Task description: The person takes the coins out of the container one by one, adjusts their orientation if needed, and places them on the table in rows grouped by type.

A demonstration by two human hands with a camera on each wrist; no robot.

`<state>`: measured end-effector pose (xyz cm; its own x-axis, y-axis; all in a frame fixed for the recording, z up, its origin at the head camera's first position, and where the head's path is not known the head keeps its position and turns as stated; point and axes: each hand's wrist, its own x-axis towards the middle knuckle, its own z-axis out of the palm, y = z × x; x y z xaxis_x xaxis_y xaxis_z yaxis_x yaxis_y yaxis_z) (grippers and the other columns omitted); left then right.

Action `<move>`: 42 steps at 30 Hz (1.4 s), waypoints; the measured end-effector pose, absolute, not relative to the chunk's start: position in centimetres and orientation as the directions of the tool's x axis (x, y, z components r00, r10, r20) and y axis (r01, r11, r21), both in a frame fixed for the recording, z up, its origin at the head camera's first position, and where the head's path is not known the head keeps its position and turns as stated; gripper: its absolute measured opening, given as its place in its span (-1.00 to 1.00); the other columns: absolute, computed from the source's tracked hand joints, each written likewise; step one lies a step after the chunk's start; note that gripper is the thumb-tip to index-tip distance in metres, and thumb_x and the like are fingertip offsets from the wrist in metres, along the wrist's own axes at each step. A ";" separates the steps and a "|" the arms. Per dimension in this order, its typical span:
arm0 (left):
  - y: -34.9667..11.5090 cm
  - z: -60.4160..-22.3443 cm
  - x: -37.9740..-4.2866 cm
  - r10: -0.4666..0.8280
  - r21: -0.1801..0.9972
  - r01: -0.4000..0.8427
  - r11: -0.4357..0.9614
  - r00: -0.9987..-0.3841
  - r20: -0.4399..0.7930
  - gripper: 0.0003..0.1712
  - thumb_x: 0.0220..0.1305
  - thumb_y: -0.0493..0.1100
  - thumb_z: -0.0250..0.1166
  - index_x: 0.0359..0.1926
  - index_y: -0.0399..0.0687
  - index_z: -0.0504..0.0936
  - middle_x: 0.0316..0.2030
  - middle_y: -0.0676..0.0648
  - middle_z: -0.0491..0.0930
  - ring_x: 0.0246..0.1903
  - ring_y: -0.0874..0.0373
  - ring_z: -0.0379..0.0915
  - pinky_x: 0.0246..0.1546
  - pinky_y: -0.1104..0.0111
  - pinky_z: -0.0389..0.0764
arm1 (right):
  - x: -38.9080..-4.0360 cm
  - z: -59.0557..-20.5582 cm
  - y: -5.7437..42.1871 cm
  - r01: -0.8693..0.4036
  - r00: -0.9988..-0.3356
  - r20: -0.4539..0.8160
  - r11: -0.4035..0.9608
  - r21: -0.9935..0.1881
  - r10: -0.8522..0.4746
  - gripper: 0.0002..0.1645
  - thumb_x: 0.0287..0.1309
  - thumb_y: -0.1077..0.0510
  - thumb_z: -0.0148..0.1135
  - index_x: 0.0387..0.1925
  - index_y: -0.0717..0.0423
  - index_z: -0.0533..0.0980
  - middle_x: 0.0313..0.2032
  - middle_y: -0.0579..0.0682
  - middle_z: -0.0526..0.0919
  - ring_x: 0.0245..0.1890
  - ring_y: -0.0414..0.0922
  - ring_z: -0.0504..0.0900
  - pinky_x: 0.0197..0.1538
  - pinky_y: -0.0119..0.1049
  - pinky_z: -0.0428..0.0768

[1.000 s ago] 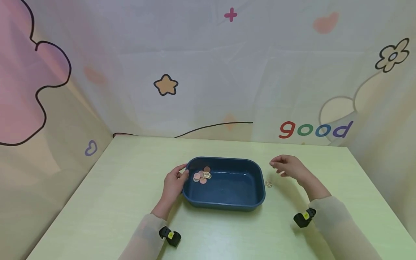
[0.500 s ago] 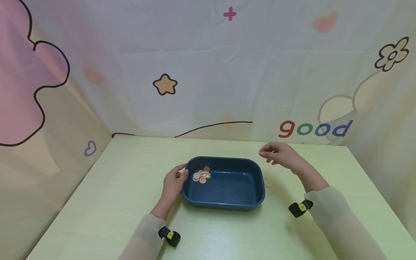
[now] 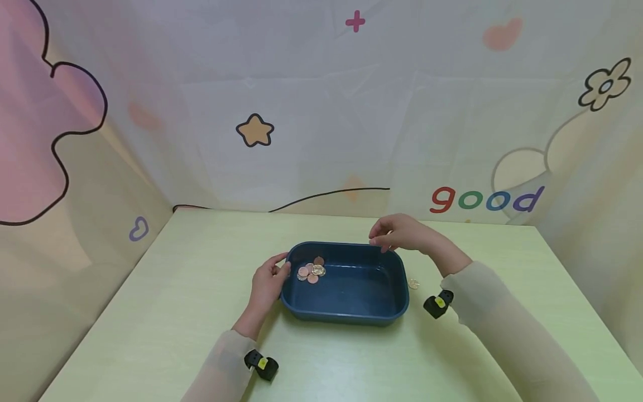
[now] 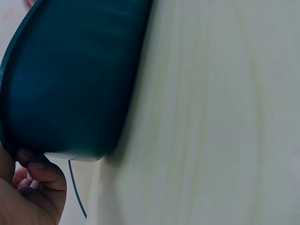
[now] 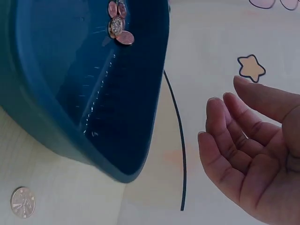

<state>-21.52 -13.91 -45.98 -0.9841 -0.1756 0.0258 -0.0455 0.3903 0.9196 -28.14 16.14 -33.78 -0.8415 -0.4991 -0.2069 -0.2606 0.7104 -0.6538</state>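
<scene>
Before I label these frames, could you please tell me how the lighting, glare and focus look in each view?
Head: fairly bright, with a soft shadow on the table beside the right sleeve and faint glints inside the blue tub; left wrist: dimmer, the tub's wall dark and soft; right wrist: streaky highlights inside the tub, the loose coin clear in outline.

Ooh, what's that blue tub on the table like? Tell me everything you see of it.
The blue tub is dark, roughly rectangular and open-topped, with rounded corners, a narrow rim and smooth, slightly shiny walls that look like plastic. It sits upright on the pale table, long sides running left to right. A small cluster of coins lies inside near its left end, where the left hand grips it.
</scene>
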 end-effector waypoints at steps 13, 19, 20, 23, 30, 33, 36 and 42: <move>-14.0 -46.1 -21.5 -0.165 0.919 -0.021 0.394 -0.985 0.048 -0.56 0.48 -0.19 0.19 0.28 -0.30 0.56 -0.64 0.11 0.31 -0.76 0.29 0.15 -0.68 0.47 0.22 | -30.0 -34.4 12.3 -0.315 -0.752 -0.280 0.698 -0.643 -0.597 -0.70 0.36 0.17 0.26 -0.02 0.32 0.60 -0.15 0.22 0.76 -0.27 -0.10 0.73 -0.04 -0.18 0.73; -13.9 -46.2 -21.6 -0.161 0.915 -0.014 0.403 -0.985 0.056 -0.56 0.47 -0.20 0.20 0.27 -0.29 0.57 -0.64 0.09 0.32 -0.74 0.28 0.16 -0.67 0.48 0.23 | -30.5 -35.4 11.0 -0.336 -0.705 -0.323 0.699 -0.632 -0.631 -0.68 0.34 0.21 0.27 0.03 0.35 0.58 -0.17 0.21 0.76 -0.28 -0.12 0.73 -0.06 -0.24 0.73; -13.9 -46.2 -21.6 -0.163 0.916 -0.016 0.401 -0.985 0.054 -0.56 0.47 -0.20 0.20 0.27 -0.29 0.58 -0.63 0.09 0.32 -0.74 0.27 0.16 -0.67 0.48 0.23 | -30.6 -35.6 10.7 -0.342 -0.695 -0.329 0.696 -0.631 -0.639 -0.68 0.34 0.22 0.27 0.03 0.36 0.58 -0.17 0.20 0.76 -0.29 -0.12 0.72 -0.07 -0.25 0.72; -13.9 -46.2 -21.6 -0.170 0.915 -0.021 0.403 -0.984 0.052 -0.57 0.48 -0.20 0.20 0.27 -0.29 0.58 -0.63 0.08 0.33 -0.74 0.27 0.17 -0.67 0.48 0.23 | -30.8 -36.1 9.9 -0.351 -0.659 -0.358 0.692 -0.631 -0.661 -0.65 0.34 0.23 0.25 0.06 0.38 0.56 -0.17 0.19 0.76 -0.31 -0.16 0.70 -0.05 -0.22 0.72; -14.0 -46.2 -21.6 -0.175 0.920 -0.041 0.389 -0.984 0.030 -0.57 0.48 -0.20 0.19 0.28 -0.28 0.57 -0.62 0.08 0.33 -0.76 0.28 0.17 -0.69 0.49 0.26 | -31.0 -37.3 8.4 -0.359 -0.620 -0.401 0.698 -0.620 -0.675 -0.66 0.34 0.27 0.22 0.09 0.35 0.56 -0.11 0.18 0.78 -0.26 -0.19 0.72 -0.03 -0.23 0.72; -14.0 -46.2 -21.6 -0.172 0.924 -0.045 0.381 -0.985 0.024 -0.57 0.49 -0.20 0.19 0.29 -0.26 0.56 -0.62 0.08 0.32 -0.77 0.27 0.17 -0.70 0.50 0.26 | -31.0 -37.8 7.9 -0.364 -0.613 -0.414 0.706 -0.607 -0.673 -0.65 0.35 0.26 0.23 0.11 0.33 0.57 -0.13 0.16 0.77 -0.28 -0.19 0.71 -0.05 -0.26 0.71; -14.1 -46.2 -21.6 -0.174 0.925 -0.046 0.377 -0.984 0.022 -0.56 0.48 -0.19 0.19 0.29 -0.25 0.57 -0.63 0.08 0.30 -0.77 0.27 0.16 -0.70 0.49 0.25 | -30.9 -38.2 7.4 -0.360 -0.608 -0.429 0.714 -0.601 -0.668 -0.63 0.34 0.26 0.25 0.14 0.32 0.57 -0.14 0.15 0.77 -0.29 -0.19 0.70 -0.07 -0.29 0.70; -14.1 -46.2 -21.7 -0.178 0.923 -0.055 0.380 -0.984 0.015 -0.56 0.48 -0.18 0.19 0.30 -0.24 0.56 -0.64 0.09 0.29 -0.78 0.27 0.16 -0.69 0.48 0.25 | -30.8 -39.0 6.6 -0.351 -0.598 -0.463 0.734 -0.581 -0.654 -0.58 0.34 0.29 0.23 0.20 0.32 0.53 -0.10 0.18 0.76 -0.27 -0.16 0.72 -0.08 -0.27 0.70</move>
